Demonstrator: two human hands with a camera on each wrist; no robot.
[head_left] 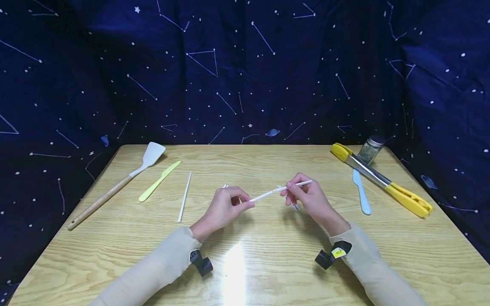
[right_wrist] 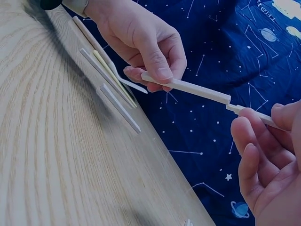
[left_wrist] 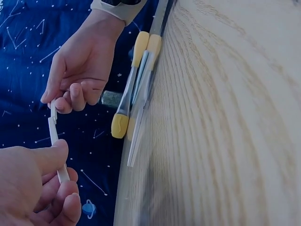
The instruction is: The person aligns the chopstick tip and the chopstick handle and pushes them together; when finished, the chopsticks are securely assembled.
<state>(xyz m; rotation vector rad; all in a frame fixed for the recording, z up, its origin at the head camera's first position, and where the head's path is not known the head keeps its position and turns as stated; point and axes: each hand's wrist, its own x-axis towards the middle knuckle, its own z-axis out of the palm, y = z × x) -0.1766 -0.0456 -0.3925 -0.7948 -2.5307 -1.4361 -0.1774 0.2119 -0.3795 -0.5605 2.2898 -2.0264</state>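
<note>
Fingers and thumb of my left hand (head_left: 229, 207) pinch a slim white stick (right_wrist: 197, 90) near its outer end. My right hand (head_left: 306, 196) pinches a second white stick (right_wrist: 261, 117), whose outer part passes behind the fingers. Both are held up above the table, roughly in one line, and their inner ends have stepped notches. Those notched ends meet at a slight angle between the hands. Below the right hand, part of a white piece (head_left: 295, 207) shows on the table, the rest covered. Another white tip (head_left: 226, 185) peeks out behind the left hand.
Left on the wooden table (head_left: 252, 272) lie a white stick (head_left: 185, 197), a yellow knife (head_left: 159, 182) and a white spatula (head_left: 152, 154) with a wooden handle. To the right are a light blue knife (head_left: 361, 193), yellow-tipped tongs (head_left: 377, 176) and a lidded jar (head_left: 369, 151).
</note>
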